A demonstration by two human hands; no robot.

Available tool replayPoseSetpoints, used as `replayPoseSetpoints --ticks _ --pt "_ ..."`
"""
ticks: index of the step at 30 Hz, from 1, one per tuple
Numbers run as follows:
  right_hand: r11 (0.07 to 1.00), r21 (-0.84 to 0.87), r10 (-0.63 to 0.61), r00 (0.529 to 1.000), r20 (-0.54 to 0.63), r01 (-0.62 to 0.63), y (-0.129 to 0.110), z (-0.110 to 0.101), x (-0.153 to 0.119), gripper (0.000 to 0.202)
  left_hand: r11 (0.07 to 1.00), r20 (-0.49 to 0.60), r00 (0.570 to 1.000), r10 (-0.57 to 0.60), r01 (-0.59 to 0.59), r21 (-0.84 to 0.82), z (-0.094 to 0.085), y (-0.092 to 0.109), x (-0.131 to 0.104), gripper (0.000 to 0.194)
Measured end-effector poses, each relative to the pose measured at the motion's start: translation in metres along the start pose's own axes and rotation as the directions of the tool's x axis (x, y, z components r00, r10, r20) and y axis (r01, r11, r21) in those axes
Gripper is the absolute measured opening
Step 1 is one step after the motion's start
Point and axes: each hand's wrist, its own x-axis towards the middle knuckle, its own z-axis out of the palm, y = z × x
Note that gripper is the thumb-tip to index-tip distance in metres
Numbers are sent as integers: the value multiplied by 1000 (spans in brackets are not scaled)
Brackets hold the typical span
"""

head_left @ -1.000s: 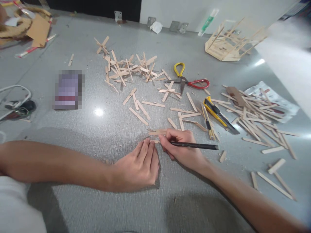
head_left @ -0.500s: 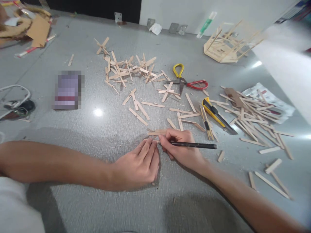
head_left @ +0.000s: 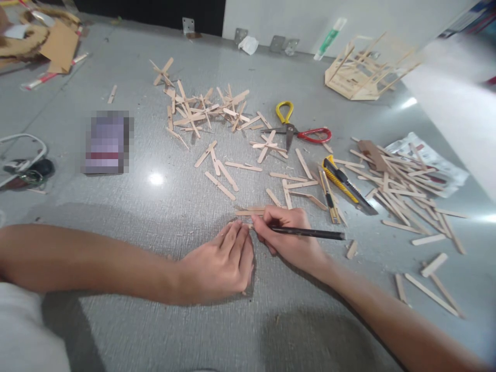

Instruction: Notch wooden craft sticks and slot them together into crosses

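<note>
My right hand (head_left: 289,235) grips a slim black pencil (head_left: 310,233) whose tip is hidden by the fingers. Right beside it my left hand (head_left: 220,261) lies palm down, its fingers together and pressed onto a wooden craft stick (head_left: 251,226). Only a short end of that stick shows between the two hands. Just beyond the fingertips another craft stick (head_left: 250,212) rests on the grey table (head_left: 127,330).
Scissors (head_left: 290,129) lie spread beyond my hands. A yellow utility knife (head_left: 344,181) and a slimmer cutter (head_left: 330,197) are to the right, near a pile of sticks (head_left: 406,188). Crossed sticks (head_left: 205,111), a blurred purple item (head_left: 107,142) and a wooden frame (head_left: 352,85) stand farther off.
Both hands stay almost in place, with the pencil still in my right hand. The whole view has shifted very slightly.
</note>
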Motion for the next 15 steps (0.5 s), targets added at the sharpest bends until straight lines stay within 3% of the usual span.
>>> replayPoseSetpoints --ticks 8,15 --pt "1000 -9 -21 1000 10 21 -2 -1 2 47 1000 -11 1000 -4 4 -10 0 -1 1 38" --pt "996 73 50 999 5 -50 0 0 1 46 1000 -22 1000 2 -2 -3 -2 -2 2 38"
